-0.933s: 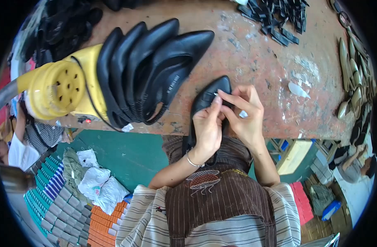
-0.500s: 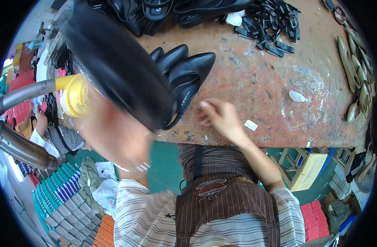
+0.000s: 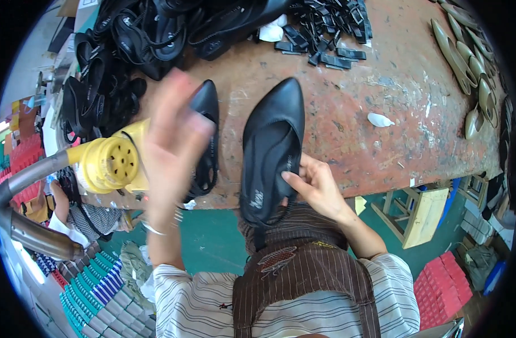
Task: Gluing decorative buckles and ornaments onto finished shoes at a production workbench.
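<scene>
A black pointed shoe (image 3: 272,141) lies on the worn red-brown bench (image 3: 382,129), toe pointing away, heel at the near edge. My right hand (image 3: 314,186) grips its heel strap at the right side. My left hand (image 3: 173,141) is raised and blurred, fingers apart, holding nothing, in front of a second black pointed shoe (image 3: 206,101) that lies to the left. A yellow perforated nozzle (image 3: 108,163) sits just left of my left hand.
A heap of black shoes and straps (image 3: 122,50) fills the far left of the bench. Small black strap pieces (image 3: 325,34) lie at the back. Tan insoles (image 3: 466,62) line the right edge. A white scrap (image 3: 379,119) lies mid-bench. A wooden stool (image 3: 418,217) stands below right.
The row of black shoes by the nozzle is gone from the near bench. My left hand swung a shoe across and now hangs free. My right hand moved onto the heel strap of one shoe.
</scene>
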`<state>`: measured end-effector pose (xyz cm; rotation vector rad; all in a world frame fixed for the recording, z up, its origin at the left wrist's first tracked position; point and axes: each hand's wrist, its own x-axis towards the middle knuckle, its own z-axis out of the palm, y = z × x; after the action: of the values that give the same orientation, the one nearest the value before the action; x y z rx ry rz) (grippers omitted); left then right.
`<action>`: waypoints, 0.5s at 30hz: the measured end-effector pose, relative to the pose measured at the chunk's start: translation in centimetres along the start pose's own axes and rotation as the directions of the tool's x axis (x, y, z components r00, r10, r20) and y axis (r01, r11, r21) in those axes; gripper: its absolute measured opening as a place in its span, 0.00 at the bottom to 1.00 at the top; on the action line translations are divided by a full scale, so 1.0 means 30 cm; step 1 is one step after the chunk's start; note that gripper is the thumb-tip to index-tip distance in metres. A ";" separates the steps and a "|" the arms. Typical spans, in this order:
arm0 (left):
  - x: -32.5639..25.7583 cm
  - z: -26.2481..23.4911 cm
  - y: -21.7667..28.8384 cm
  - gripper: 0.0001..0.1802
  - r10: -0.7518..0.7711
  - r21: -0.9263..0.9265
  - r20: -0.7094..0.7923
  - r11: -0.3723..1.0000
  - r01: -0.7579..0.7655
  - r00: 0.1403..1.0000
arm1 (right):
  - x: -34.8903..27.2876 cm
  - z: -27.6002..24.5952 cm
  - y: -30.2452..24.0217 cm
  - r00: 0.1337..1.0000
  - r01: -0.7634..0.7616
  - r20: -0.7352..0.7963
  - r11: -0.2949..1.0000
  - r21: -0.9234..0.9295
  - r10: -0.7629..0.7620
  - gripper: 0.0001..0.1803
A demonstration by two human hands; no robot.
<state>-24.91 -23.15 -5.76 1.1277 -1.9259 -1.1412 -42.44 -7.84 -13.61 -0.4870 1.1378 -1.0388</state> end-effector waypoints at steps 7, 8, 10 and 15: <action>-0.383 0.324 -0.070 0.20 -0.318 -0.385 0.233 0.838 0.387 0.919 | -0.091 -0.230 0.085 0.501 0.207 -0.570 0.730 -0.652 -0.651 0.08; -0.402 0.349 -0.058 0.21 -0.356 -0.475 0.260 0.762 0.440 0.898 | -0.075 -0.296 0.107 0.380 0.230 -0.621 0.720 -0.655 -0.686 0.16; -0.402 0.404 -0.040 0.26 -0.443 -0.656 0.244 0.579 0.483 0.863 | -0.020 -0.356 0.068 0.281 0.219 -0.580 0.640 -0.736 -0.764 0.22; -0.284 0.505 -0.155 0.23 -0.657 -0.969 0.174 0.017 0.245 0.734 | 0.050 -0.411 0.055 0.390 0.086 -0.494 0.565 -0.821 -0.777 0.23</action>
<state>-32.02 -11.23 -17.19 1.0116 -0.1153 -1.9284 -52.83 -6.25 -20.41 -1.0398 2.4592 -1.3982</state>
